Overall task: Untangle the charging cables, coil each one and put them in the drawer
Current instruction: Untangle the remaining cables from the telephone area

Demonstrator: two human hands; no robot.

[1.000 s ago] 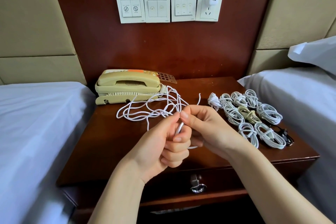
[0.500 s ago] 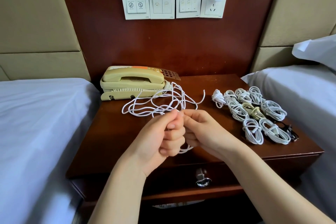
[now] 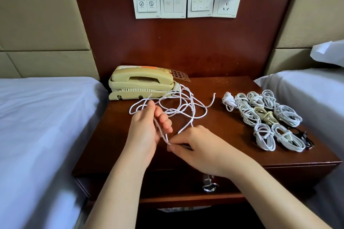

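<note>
Light, limp white cable (image 3: 192, 115) lies across the loosely spread left hand (image 3: 147, 132) while the right hand (image 3: 201, 147) pinches its fold, likely the surest hold, above the counter (image 3: 223, 135).

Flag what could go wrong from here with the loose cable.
1. The loose white cable has loops lying against the beige telephone's curly handset cord. Pulling from the right hand, which pinches it, might snag it there or tighten a knot.
2. Its free end lies toward the coiled white cable bundles, so a whipping tail could scatter them.
</note>
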